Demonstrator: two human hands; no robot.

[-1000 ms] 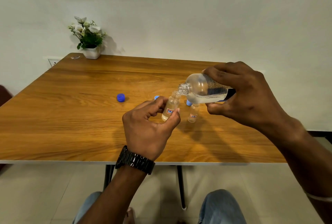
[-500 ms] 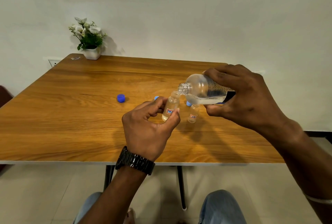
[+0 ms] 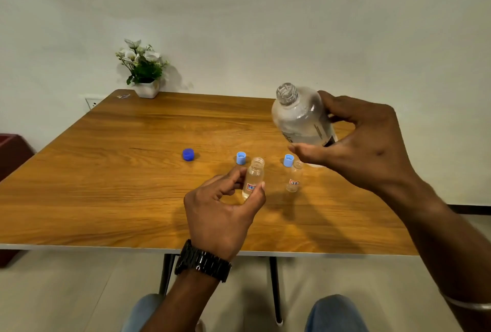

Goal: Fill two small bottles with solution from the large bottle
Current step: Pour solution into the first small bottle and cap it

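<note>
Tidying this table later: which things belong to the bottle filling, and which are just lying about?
In use: large clear plastic bottle in right hand; small clear vial in left hand; second small vial; two light-blue caps; dark-blue cap.
Lying about: white potted flowers; small scrap.

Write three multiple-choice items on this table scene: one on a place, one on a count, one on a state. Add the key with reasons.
1. Where is the dark blue cap?
A. on the table, left of both light blue caps
B. on the large bottle
C. in the right hand

2. How many loose caps lie on the table?
A. one
B. three
C. five

3. How is the large bottle held?
A. mouth down, pouring
B. lying on the table
C. lifted, mouth up

Key: A, it sits alone at left; B, one dark blue, two light blue; C, the right hand holds it raised.
</note>
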